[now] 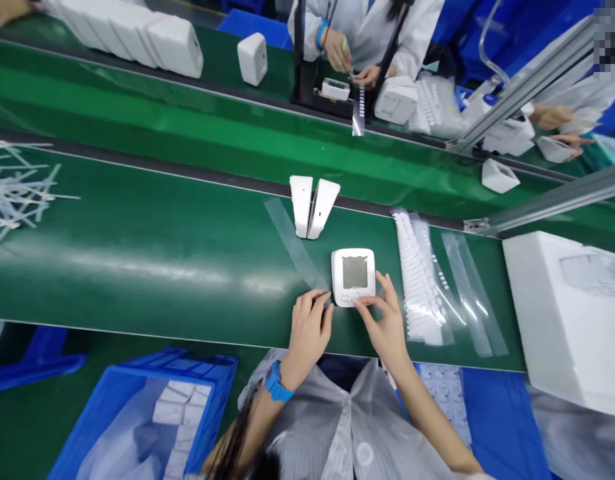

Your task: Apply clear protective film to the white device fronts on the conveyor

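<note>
White display unit (354, 267) lies face up on the green worktop (177, 267), right hand (388, 328) bringing fingertips to its lower edge and right side; whether they grip, I can't tell. Left hand (308, 328) curls just beside it, at the clear strip (294, 243), any pinch unclear. This one looks mid-work; two white units (301, 207) stand behind, done or not unreadable, and white-patterned strips (416, 280) at right suggest more remains.
</note>
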`<action>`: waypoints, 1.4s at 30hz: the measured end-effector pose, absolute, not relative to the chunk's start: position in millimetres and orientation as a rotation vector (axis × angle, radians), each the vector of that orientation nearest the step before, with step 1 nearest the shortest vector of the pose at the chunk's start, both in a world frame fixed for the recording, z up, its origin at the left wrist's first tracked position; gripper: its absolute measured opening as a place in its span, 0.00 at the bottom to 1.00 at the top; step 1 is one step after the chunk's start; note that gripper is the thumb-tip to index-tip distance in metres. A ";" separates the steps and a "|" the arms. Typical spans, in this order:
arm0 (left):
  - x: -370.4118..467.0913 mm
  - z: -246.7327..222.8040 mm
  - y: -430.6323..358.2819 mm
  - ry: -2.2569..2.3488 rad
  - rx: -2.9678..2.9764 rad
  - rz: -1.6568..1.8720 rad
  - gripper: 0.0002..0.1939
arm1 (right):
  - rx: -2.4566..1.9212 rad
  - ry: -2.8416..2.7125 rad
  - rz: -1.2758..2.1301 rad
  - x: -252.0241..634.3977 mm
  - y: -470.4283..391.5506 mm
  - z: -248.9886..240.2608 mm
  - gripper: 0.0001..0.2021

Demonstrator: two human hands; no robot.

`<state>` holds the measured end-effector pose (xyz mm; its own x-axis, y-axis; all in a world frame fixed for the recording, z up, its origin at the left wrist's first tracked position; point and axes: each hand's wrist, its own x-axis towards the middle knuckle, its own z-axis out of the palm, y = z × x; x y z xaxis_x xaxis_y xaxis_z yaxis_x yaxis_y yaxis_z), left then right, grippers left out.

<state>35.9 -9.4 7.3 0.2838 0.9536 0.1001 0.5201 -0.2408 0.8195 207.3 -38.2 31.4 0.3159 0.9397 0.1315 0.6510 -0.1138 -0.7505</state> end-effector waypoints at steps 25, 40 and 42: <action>62.4 13.1 0.8 1.568 2.005 0.647 0.05 | -1.829 -1.350 0.595 189.9 -25.7 30.6 0.09; 64.3 11.7 1.2 1.595 2.019 0.645 0.05 | -1.773 -1.293 0.593 198.0 -27.3 29.1 0.07; 64.1 12.3 1.4 1.591 2.018 0.642 0.05 | -1.772 -1.304 0.587 197.4 -28.1 27.5 0.08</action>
<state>64.1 1.4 12.3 0.2105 0.9756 0.0628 0.7462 -0.2019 0.6344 197.4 -28.1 27.5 0.3496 0.9310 0.1052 0.5387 -0.1079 -0.8356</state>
